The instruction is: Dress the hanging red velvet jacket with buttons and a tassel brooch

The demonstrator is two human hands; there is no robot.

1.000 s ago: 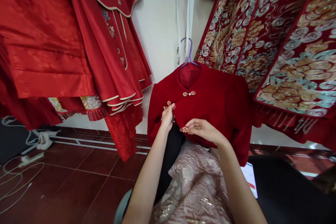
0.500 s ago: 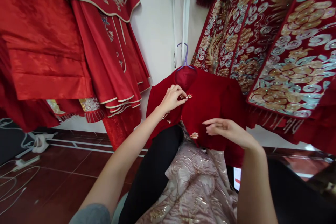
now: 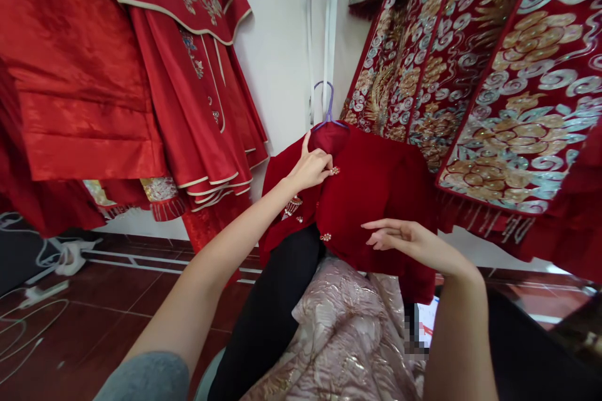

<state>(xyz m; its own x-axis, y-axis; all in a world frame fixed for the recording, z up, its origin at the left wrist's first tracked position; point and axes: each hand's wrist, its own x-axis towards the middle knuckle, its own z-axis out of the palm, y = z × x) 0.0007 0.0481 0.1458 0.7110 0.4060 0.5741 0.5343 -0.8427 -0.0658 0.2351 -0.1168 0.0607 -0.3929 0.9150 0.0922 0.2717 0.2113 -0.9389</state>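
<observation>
A dark red velvet jacket [image 3: 371, 175] on a purple hanger [image 3: 330, 103] lies over my lap. My left hand [image 3: 311, 166] pinches the jacket's front edge near the collar, beside a beaded button [image 3: 334, 170]; its index finger points up. Lower on the front edge sits a second beaded ornament [image 3: 325, 237], and a tasselled beaded ornament [image 3: 292, 205] hangs on the left panel. Over the right side of the jacket hovers my right hand [image 3: 399, 237], fingers stretched out, holding nothing. Beneath the jacket, a shiny pinkish brocade cloth [image 3: 348, 319] covers part of my legs.
Red garments [image 3: 188, 88] hang at the left, and a heavily embroidered red-and-gold garment [image 3: 508, 106] hangs at the right. A lit phone screen [image 3: 427, 322] shows beside my right forearm. White cables [image 3: 32, 319] and light shoes [image 3: 71, 258] lie on the tiled floor at left.
My left index finger has lifted and points upward while the pinch stays by the top button. The jacket's lower front edge has shifted left. My right hand has barely moved.
</observation>
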